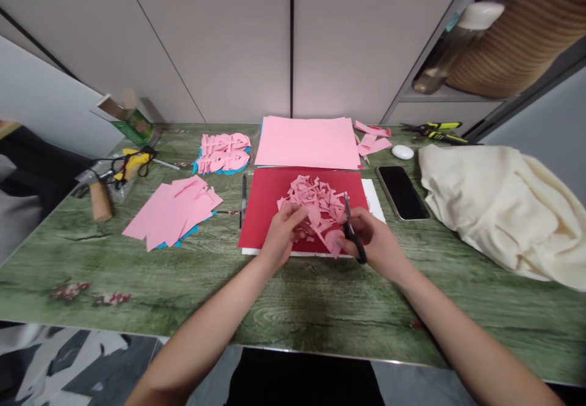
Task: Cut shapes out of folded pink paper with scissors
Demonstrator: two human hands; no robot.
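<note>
Over a red sheet (260, 204), my left hand (287, 232) is closed, pinching the left side of a cut pink paper piece (334, 241). My right hand (373, 241) is wrapped round the black handles of a pair of scissors (352, 232), and its fingertips touch the right side of that piece. The blades point away from me; their spread is too small to tell. A heap of pink paper scraps (311, 191) lies on the red sheet just beyond both hands.
Pink sheets (306, 143) lie behind; cut pink shapes (224, 152) and loose pink papers (169, 210) lie left, near a black pen (243, 201). Rightward are a phone (403, 192), a white oval object (403, 152), cream cloth (494, 204) and pliers (439, 131). A cutter (132, 163) lies far left.
</note>
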